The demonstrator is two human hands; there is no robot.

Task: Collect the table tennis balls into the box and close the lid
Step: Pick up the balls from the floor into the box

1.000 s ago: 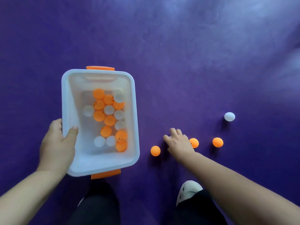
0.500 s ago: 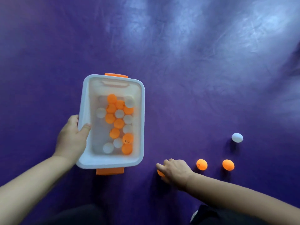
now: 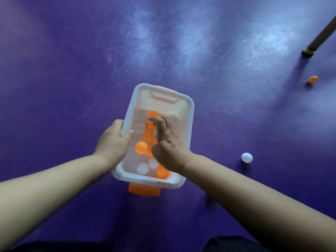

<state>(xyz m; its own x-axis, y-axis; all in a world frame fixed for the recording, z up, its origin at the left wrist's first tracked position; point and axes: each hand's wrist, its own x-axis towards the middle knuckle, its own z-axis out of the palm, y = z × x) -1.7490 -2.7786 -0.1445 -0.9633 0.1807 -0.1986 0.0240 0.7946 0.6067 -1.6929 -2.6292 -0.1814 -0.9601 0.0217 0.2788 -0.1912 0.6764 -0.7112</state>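
Head view: box [image 3: 188,113] on purple floor [image 3: 72,70], left hand [image 3: 113,140] clamped on its left rim, right hand [image 3: 168,144] spread loosely over balls inside [image 3: 141,147], nothing visibly held. White ball [image 3: 246,157] and orange ball [image 3: 313,79] loose. Probably light, smooth, quick to roll; best pinched from above.

Floor [image 3: 72,70] open from 9 to 1 o'clock round box [image 3: 190,113]. Obstacles: leg [image 3: 321,33] at 2, orange ball [image 3: 313,79] nr it, white ball [image 3: 246,157] at 3. Box mouth partly blocked by R hand [image 3: 169,151]; L hand [image 3: 113,142] on its 9 rim.
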